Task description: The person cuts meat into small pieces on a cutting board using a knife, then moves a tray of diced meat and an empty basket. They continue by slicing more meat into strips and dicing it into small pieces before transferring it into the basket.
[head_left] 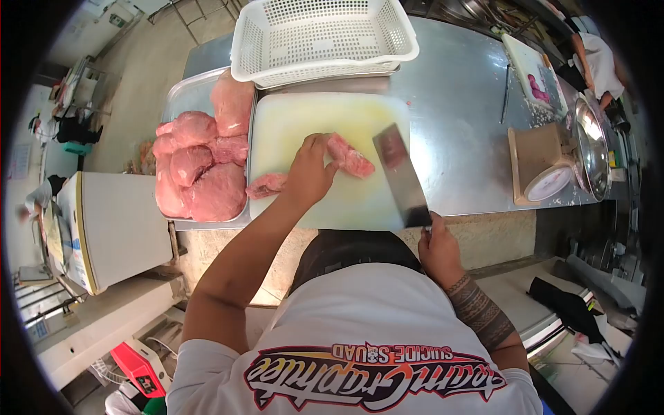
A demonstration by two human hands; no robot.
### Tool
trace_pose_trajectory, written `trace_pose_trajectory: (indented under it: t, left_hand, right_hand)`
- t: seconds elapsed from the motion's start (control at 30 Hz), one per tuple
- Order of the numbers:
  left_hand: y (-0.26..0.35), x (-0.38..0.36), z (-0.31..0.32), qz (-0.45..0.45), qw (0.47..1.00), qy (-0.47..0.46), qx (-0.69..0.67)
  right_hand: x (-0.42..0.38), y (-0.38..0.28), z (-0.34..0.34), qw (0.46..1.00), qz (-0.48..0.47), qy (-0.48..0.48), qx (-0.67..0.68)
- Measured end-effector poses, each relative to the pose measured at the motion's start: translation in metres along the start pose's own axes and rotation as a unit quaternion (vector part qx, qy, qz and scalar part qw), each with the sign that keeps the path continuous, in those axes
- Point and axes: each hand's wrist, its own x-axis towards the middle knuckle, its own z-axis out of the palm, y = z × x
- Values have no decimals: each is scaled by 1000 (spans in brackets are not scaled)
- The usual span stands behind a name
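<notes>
On the white cutting board point(325, 207), a strip of raw meat point(351, 158) lies beside the fingers of my left hand point(310, 169). The fingers are bent and touch the strip's left end. A second piece of meat point(266, 185) rests at the board's left edge, partly behind my left wrist. My right hand point(440, 245) is closed round the handle of a cleaver point(402, 176). Its wide blade is over the right part of the board, apart from the meat. Left of the board, a metal tray point(181, 88) holds several large pieces of raw meat point(207, 162).
A white perforated basket point(325, 69) stands behind the board. Farther right on the metal table point(463, 76) are a dial scale point(543, 166), a metal bowl point(591, 149) and another board point(515, 62) with purple pieces. Another person point(600, 62) is at the far right.
</notes>
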Motion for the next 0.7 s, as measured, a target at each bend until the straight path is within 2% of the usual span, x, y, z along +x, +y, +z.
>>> trace_pose_trajectory:
  t: [0.03, 0.13, 0.23, 0.37, 0.6, 0.7]
  left_hand:
    - [-1, 1, 5, -22, 1000, -8, -4]
    - [-3, 5, 16, -56, 998, -17, -3]
    - [-2, 8, 14, -50, 999, 0, 9]
    - [-2, 13, 13, -60, 998, 1, 18]
    - [12, 26, 6, -88, 989, -90, 76]
    - [15, 28, 7, -98, 990, -66, 74]
  right_hand:
    - [5, -2, -6, 997, -26, 18, -64]
    - [23, -20, -22, 993, -99, 18, -63]
    - [24, -11, -11, 996, -73, -28, -34]
    - [20, -6, -12, 992, -44, -41, -112]
    - [47, -64, -61, 974, -147, -63, -161]
    - [58, -75, -64, 962, -157, -102, -199]
